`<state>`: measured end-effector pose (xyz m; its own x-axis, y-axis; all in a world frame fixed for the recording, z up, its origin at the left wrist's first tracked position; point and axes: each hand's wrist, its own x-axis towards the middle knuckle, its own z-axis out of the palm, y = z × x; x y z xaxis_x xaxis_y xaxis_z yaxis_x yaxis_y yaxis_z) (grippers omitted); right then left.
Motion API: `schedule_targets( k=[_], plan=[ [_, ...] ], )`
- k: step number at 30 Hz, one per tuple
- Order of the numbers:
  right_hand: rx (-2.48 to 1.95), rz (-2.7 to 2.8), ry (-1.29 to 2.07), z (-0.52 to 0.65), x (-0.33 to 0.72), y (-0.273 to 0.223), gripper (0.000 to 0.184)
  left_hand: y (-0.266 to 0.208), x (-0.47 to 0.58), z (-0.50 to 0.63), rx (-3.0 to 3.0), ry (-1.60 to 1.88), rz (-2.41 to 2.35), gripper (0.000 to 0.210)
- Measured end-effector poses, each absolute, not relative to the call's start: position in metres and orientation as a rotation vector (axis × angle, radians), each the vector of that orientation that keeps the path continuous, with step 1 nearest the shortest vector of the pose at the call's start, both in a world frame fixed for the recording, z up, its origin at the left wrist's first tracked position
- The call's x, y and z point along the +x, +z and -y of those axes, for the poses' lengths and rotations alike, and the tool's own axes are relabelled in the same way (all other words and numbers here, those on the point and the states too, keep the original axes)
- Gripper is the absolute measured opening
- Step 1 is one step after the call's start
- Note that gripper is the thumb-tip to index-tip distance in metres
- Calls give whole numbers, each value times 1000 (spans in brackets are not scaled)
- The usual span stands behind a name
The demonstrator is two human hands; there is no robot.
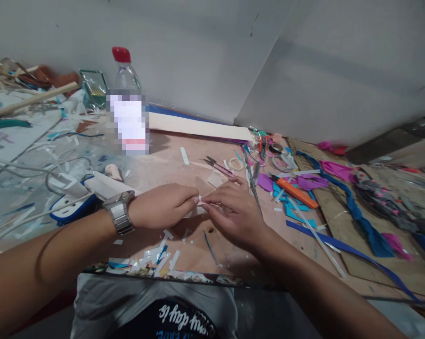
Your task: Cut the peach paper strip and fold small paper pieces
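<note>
Over the middle of the worktable, both hands meet at their fingertips around a small white strip (200, 201). My left hand (166, 205), with a metal watch (119, 212) on its wrist, is closed and pinches the strip between thumb and forefinger. From the other side, the thumb and forefinger of my right hand (232, 212) pinch the same strip. Its remaining fingers are bent forward. Most of the strip is hidden by the fingers. Just beyond the right hand lie thread snips (219, 167) and a roll of tape (235, 164).
A bottle with a red cap (121, 54) stands at the back left. A blue and white power strip (71, 207) with cables lies left. An orange utility knife (297, 192), blue ribbon (350, 197) and pink scraps lie right. White paper offcuts (163, 256) litter the front edge.
</note>
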<state>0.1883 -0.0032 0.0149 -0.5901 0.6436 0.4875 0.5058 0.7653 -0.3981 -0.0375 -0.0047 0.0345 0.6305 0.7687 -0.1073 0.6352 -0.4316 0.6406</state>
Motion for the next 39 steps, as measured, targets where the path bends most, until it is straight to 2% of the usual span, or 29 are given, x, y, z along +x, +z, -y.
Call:
schedule_targets(
  k=[14,29,39],
  plan=[
    [-956,2405,358,1,189,16,11,34,-34,5,2243,346,-1119,29],
    [-977,2398,362,3,189,18,9,32,-34,5,2240,452,-1115,23],
    [-927,2341,826,5,187,28,21,31,-31,9,2447,578,-975,22]
  ],
)
